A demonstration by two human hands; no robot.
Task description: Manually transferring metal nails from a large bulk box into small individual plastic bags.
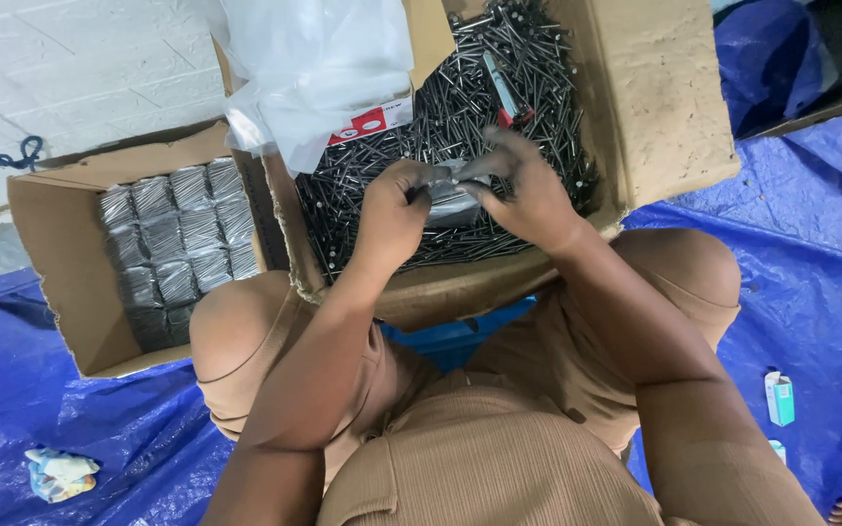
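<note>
My left hand [394, 209] and my right hand [521, 187] meet over a cardboard box [660, 93] full of loose dark nails [460, 107]. Together they hold a small clear bag of nails [450, 200], each hand pinching one end of it above the pile. A small red and blue tool [505, 93] lies on the nails behind my right hand. A clear plastic liner [304, 68] hangs over the box's left rim.
A second cardboard box [56, 253] at the left holds several packed bundles of nails [175, 244]. Blue tarpaulin [811, 244] covers the floor. A crumpled cloth [60, 472] lies lower left; a small teal carton [780, 397] lies at right.
</note>
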